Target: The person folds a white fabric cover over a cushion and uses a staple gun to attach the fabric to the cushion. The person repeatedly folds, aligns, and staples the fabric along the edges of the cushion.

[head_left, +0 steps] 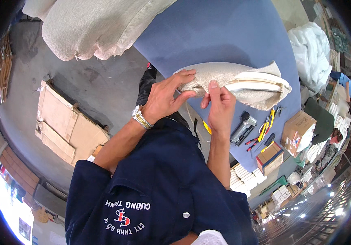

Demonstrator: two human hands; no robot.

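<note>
Cardboard sheets [67, 122] lie on the floor at far left. The left hand [163, 98] has its thumb and fingers set around the left end of a beige fabric-covered piece [216, 73], gripping it. The piece rests on the blue-topped table [220, 28], near its edge before the person; its long axis runs left to right, dipping slightly rightward, and the tapered, open end points right, baring white padding [255, 81]. The right hand [220, 102] pinches the fabric's near edge, thumb on top, fingers curled. Rightward lie a staple gun [243, 128], yellow-handled pliers [267, 123] and a cardboard box [298, 130].
</note>
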